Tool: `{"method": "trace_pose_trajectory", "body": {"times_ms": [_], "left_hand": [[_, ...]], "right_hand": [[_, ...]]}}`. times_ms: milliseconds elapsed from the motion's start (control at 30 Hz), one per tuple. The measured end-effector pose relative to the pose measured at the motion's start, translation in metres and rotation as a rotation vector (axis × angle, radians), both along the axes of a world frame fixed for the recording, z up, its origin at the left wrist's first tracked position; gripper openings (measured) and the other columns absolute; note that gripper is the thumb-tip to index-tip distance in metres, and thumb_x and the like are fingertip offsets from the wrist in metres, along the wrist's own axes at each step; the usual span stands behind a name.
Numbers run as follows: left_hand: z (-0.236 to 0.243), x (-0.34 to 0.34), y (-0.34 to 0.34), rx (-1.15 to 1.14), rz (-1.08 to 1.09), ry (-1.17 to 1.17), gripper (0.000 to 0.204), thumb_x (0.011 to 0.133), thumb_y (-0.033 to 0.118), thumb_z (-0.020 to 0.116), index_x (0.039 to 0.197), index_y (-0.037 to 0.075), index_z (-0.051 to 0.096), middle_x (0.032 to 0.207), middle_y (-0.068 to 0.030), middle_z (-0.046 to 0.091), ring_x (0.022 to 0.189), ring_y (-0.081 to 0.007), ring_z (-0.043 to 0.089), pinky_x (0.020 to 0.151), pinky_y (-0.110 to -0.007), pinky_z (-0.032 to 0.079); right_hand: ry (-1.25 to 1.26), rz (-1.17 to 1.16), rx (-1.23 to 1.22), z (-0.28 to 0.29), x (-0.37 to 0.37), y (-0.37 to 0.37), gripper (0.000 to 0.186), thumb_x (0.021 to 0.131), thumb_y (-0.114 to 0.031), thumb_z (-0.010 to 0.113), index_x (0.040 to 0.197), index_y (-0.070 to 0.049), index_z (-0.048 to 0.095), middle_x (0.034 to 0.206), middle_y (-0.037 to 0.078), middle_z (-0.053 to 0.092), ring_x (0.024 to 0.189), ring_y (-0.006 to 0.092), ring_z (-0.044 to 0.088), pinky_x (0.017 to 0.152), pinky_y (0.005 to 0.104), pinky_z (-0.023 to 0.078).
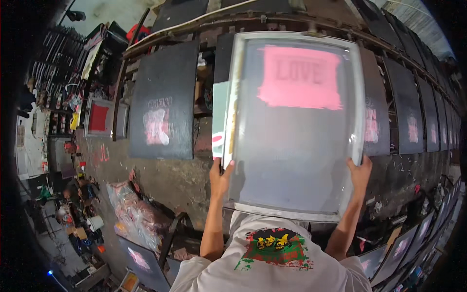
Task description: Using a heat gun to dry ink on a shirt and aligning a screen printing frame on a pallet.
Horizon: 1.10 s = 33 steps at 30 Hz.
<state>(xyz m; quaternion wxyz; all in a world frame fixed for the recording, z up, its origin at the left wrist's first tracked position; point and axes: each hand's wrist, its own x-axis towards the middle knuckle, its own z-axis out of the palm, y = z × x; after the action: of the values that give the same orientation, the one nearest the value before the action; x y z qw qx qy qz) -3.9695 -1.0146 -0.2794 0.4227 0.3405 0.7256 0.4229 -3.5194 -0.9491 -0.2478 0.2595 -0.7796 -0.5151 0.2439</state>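
A large white-framed printing screen (292, 141) with pale grey mesh spans the space in front of my body. A pink ink patch with lettering marks its far part. My left hand (221, 177) is closed round the lower part of its left edge, thumb on the near face. On the opposite edge, at about the same height, my right hand (360, 173) grips the frame. A pale green sheet (220, 97) shows along the screen's left side, partly hidden behind it. Whether the screen rests on the board behind it, I cannot tell.
Dark printing boards (163, 102) with pink and white prints line a long rack to both sides. A smaller screen with red ink (99, 118) stands at the left. Clear plastic bags (138, 209) lie on the floor, near more boards (143, 265).
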Motion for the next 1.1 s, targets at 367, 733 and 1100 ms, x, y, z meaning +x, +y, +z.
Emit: {"method": "trace_pose_trajectory", "body": {"times_ms": [367,733,1100], "left_hand": [[0.002,-0.066,0.074,0.009,0.051,0.136,0.046,0.088,0.031,0.068,0.117,-0.003,0.059,0.098,-0.0124,0.065,0.087,-0.0197,0.057,0.079,-0.034,0.045],[-0.002,-0.090,0.108,-0.007,0.000,0.209,0.046,0.085,0.026,0.070,0.121,-0.001,0.057,0.096,-0.0149,0.067,0.086,-0.0226,0.061,0.078,-0.035,0.047],[-0.047,-0.103,0.191,-0.029,-0.076,0.367,0.038,0.084,0.025,0.071,0.108,-0.003,0.058,0.095,-0.0221,0.068,0.091,-0.0361,0.066,0.080,-0.041,0.049]], "right_hand": [[-0.304,0.101,0.160,-0.019,-0.107,0.116,0.036,0.072,-0.034,0.076,0.092,-0.004,0.070,0.089,0.018,0.068,0.082,0.0389,0.065,0.071,0.0474,0.050],[-0.460,0.145,0.193,-0.042,-0.127,0.157,0.036,0.077,-0.038,0.072,0.087,-0.004,0.067,0.086,0.017,0.066,0.080,0.0391,0.065,0.069,0.0488,0.051],[-0.480,0.127,0.120,-0.072,-0.137,0.163,0.040,0.080,-0.036,0.072,0.096,0.000,0.064,0.091,0.019,0.064,0.080,0.0405,0.064,0.068,0.0487,0.052]]}}
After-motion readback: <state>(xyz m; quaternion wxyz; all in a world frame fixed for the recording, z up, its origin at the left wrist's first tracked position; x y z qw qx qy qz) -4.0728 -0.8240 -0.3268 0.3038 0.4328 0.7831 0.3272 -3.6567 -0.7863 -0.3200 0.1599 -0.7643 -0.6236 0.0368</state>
